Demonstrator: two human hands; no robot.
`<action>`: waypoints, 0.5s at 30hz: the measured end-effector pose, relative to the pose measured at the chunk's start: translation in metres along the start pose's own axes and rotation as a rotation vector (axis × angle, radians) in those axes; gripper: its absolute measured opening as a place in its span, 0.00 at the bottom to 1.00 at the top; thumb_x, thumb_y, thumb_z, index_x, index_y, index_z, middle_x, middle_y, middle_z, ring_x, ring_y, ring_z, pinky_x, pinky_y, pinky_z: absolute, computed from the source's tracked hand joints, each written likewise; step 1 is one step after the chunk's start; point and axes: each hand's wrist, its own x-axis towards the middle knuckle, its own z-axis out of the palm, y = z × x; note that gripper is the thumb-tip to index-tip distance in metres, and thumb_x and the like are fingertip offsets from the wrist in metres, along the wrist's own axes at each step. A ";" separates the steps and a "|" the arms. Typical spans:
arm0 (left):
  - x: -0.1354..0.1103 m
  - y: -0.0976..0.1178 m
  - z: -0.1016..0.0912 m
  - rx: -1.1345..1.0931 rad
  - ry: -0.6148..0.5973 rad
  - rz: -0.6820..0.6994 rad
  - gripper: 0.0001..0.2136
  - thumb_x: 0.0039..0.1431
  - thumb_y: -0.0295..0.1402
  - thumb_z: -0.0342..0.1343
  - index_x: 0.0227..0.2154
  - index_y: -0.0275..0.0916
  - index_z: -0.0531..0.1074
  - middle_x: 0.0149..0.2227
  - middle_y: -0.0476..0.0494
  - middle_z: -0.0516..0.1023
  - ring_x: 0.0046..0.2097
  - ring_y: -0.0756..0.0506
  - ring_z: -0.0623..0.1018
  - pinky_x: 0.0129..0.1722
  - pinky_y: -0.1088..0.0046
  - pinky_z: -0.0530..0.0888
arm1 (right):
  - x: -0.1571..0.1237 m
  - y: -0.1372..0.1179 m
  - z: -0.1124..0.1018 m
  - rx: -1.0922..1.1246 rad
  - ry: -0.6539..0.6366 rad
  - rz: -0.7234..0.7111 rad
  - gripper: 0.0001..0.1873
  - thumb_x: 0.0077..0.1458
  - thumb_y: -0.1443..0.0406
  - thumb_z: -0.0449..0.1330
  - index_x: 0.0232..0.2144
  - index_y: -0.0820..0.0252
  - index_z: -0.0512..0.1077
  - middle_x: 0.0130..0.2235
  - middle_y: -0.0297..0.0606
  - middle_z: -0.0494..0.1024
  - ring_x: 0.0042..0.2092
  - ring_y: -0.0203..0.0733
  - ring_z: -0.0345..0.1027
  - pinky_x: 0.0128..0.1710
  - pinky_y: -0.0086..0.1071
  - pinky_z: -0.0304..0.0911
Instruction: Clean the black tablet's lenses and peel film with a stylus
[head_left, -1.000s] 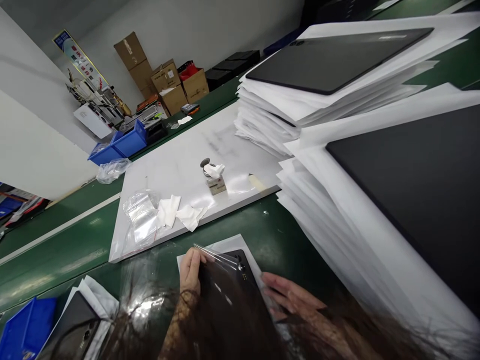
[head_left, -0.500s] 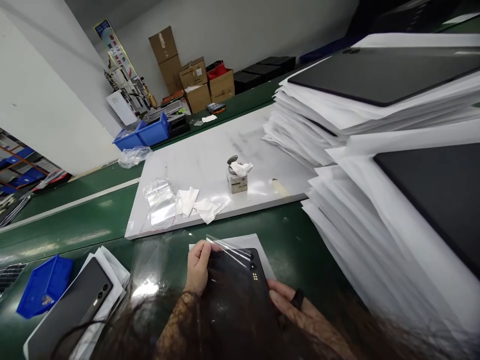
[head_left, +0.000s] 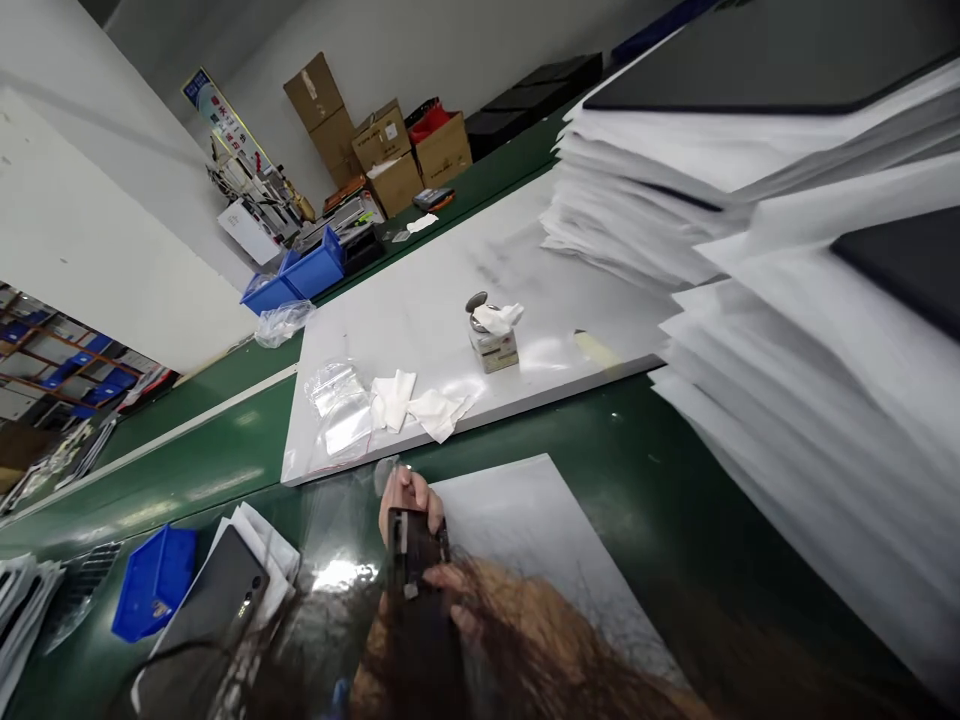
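A black tablet [head_left: 424, 640] is tipped steeply, so it looks narrow. My left hand [head_left: 409, 495] is closed around its far end. A scrap of clear film [head_left: 385, 474] shows beside those fingers. My right hand [head_left: 480, 600] grips the tablet's right side with finger and thumb. Under the hands, a white sheet [head_left: 540, 530] lies on the green bench [head_left: 615, 450]. Strands of hair hang before the camera and hide parts of the right hand and tablet.
Tall stacks of tablets in white sleeves [head_left: 750, 340] rise at the right. A white board [head_left: 420, 310] bears a small dispenser [head_left: 495, 350], white wipes [head_left: 439, 412] and clear bags [head_left: 341, 400]. At left are a blue bin [head_left: 156, 585] and another tablet [head_left: 217, 600].
The tablet has turned from lying back-up to standing steeply on edge. My right hand has moved left along with it, uncovering more of the white sheet. The view has shifted.
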 end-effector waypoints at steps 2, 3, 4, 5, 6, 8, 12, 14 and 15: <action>-0.002 -0.005 -0.011 -0.008 -0.048 -0.044 0.37 0.58 0.76 0.77 0.33 0.50 0.66 0.21 0.68 0.55 0.17 0.52 0.51 0.21 0.71 0.58 | 0.011 0.005 -0.003 0.009 0.049 -0.116 0.10 0.73 0.54 0.71 0.50 0.39 0.94 0.40 0.37 0.95 0.37 0.51 0.93 0.39 0.35 0.89; -0.005 -0.009 -0.015 -0.011 -0.055 -0.066 0.37 0.60 0.75 0.77 0.34 0.50 0.66 0.21 0.68 0.53 0.18 0.51 0.50 0.22 0.70 0.57 | 0.016 0.005 -0.004 0.006 0.100 -0.175 0.09 0.76 0.56 0.70 0.48 0.42 0.92 0.39 0.37 0.94 0.35 0.49 0.91 0.38 0.34 0.89; -0.009 -0.012 -0.017 -0.013 -0.054 -0.088 0.36 0.62 0.75 0.76 0.35 0.51 0.66 0.22 0.67 0.51 0.19 0.51 0.49 0.23 0.70 0.56 | 0.019 0.005 -0.005 -0.003 0.156 -0.236 0.10 0.80 0.58 0.68 0.47 0.44 0.91 0.38 0.37 0.94 0.34 0.47 0.90 0.37 0.32 0.88; -0.015 -0.016 -0.018 -0.015 -0.048 -0.110 0.36 0.62 0.76 0.76 0.35 0.51 0.67 0.22 0.66 0.51 0.20 0.49 0.48 0.24 0.70 0.55 | 0.021 0.003 -0.005 -0.012 0.200 -0.289 0.10 0.82 0.60 0.67 0.47 0.45 0.90 0.38 0.36 0.93 0.33 0.45 0.90 0.36 0.30 0.87; -0.020 -0.020 -0.018 -0.017 -0.042 -0.135 0.36 0.63 0.76 0.77 0.35 0.51 0.69 0.23 0.64 0.51 0.21 0.48 0.48 0.24 0.69 0.55 | 0.022 0.002 -0.003 -0.016 0.223 -0.333 0.11 0.83 0.62 0.66 0.47 0.46 0.89 0.38 0.36 0.93 0.32 0.44 0.89 0.35 0.29 0.86; -0.029 -0.027 -0.016 -0.023 -0.034 -0.189 0.33 0.64 0.73 0.78 0.37 0.52 0.71 0.25 0.63 0.52 0.22 0.47 0.50 0.24 0.67 0.56 | 0.022 -0.001 0.001 -0.029 0.224 -0.378 0.11 0.83 0.66 0.66 0.49 0.45 0.88 0.38 0.35 0.93 0.33 0.44 0.90 0.34 0.28 0.85; -0.040 -0.032 -0.012 -0.071 -0.040 -0.282 0.32 0.59 0.67 0.85 0.38 0.53 0.72 0.26 0.62 0.52 0.23 0.46 0.52 0.26 0.66 0.61 | 0.017 -0.004 0.011 -0.043 0.218 -0.370 0.10 0.85 0.65 0.65 0.52 0.44 0.86 0.39 0.35 0.92 0.36 0.46 0.93 0.36 0.30 0.87; -0.044 -0.031 -0.010 -0.108 -0.040 -0.309 0.33 0.56 0.68 0.86 0.38 0.53 0.73 0.26 0.62 0.51 0.24 0.46 0.50 0.27 0.66 0.62 | 0.017 -0.006 0.013 -0.033 0.237 -0.366 0.10 0.85 0.65 0.66 0.54 0.43 0.86 0.40 0.34 0.93 0.36 0.45 0.94 0.38 0.29 0.88; -0.046 -0.031 -0.008 -0.126 -0.039 -0.320 0.33 0.56 0.69 0.86 0.39 0.53 0.73 0.26 0.62 0.50 0.25 0.46 0.49 0.27 0.67 0.62 | 0.018 -0.008 0.014 -0.027 0.247 -0.364 0.11 0.85 0.66 0.66 0.54 0.42 0.86 0.40 0.34 0.93 0.37 0.45 0.94 0.38 0.29 0.88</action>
